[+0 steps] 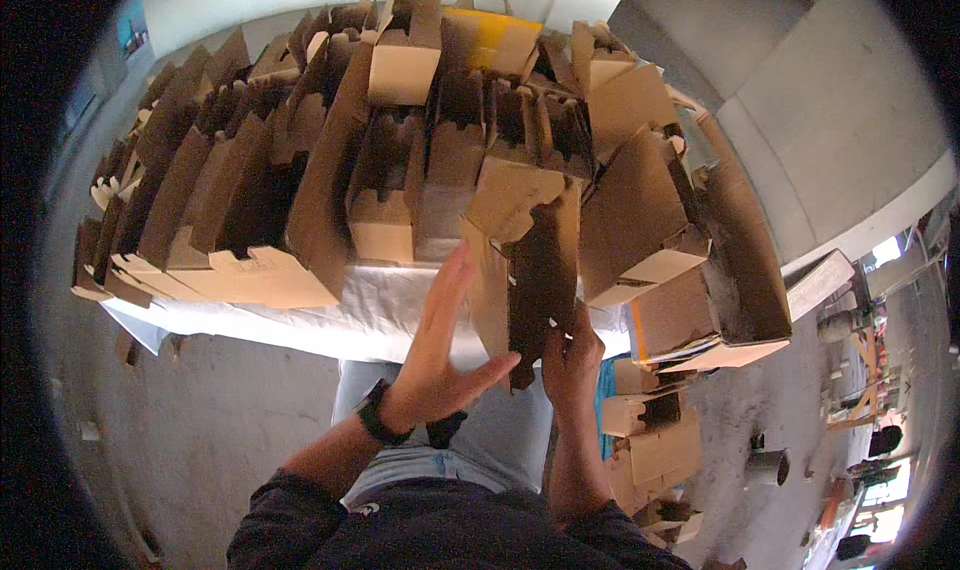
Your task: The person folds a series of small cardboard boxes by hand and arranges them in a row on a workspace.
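Note:
A narrow open-topped cardboard box (545,255) with notched flaps stands before me at the near edge of the table, its long side toward me. My right hand (573,365) has its fingers curled on the near right end of this box, thumb up against the edge. Beside the box's left wall is my left hand (445,330), fingers stretched and thumb apart; it may be touching the cardboard, but I cannot tell. A dark watch (378,415) is on my left wrist.
Rows of similar cardboard boxes (385,230) crowd the white-covered table (385,295). A larger box (640,215) is right of the held one. More cartons (655,450) are stacked low at my right. A grey cylindrical container (768,467) lies on the floor further right.

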The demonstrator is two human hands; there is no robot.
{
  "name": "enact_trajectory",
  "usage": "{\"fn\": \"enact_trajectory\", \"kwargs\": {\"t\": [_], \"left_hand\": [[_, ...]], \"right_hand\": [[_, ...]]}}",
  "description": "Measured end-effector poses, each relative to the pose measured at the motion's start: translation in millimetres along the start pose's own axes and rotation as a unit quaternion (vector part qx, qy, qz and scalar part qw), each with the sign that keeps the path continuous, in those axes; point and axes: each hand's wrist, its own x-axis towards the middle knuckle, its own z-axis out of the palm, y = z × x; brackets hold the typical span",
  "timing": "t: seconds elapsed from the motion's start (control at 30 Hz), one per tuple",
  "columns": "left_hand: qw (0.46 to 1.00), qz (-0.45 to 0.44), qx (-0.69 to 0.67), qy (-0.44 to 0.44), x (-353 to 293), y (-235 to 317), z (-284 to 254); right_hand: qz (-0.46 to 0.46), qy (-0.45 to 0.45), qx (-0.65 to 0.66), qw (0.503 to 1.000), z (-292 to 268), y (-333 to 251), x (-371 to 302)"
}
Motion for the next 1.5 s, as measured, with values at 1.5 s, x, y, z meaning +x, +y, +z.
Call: {"fn": "enact_trajectory", "kwargs": {"t": [1.5], "left_hand": [[0.956,0.202,0.197,-0.083,45,-37,-22]], "right_hand": [[-0.023,-0.042,-0.075,0.996,-17,-22,16]]}}
